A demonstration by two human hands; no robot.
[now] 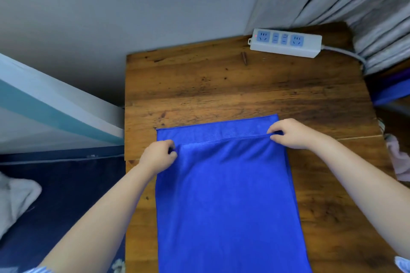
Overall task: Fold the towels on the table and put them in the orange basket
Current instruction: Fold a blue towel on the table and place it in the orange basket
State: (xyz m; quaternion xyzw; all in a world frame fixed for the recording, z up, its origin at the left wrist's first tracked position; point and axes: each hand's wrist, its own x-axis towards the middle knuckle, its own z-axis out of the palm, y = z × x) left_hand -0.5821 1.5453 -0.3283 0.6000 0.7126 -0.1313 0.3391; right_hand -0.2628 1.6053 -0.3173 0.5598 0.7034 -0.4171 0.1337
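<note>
A bright blue towel (224, 195) lies lengthwise on the wooden table (221, 86), running from mid-table down past the near edge of the view. Its upper layer is folded over the lower one, and the upper layer's far edge sits a little short of the lower layer's far edge. My left hand (158, 156) pinches the left corner of that upper edge. My right hand (290, 133) pinches the right corner. Both hands rest low on the towel. No orange basket is in view.
A white power strip (286, 42) with blue sockets lies at the table's far right, its cable running off to the right. Grey curtains (355, 0) hang behind it. A pale pink cloth (399, 157) shows at the table's right edge. A bed with dark bedding lies left.
</note>
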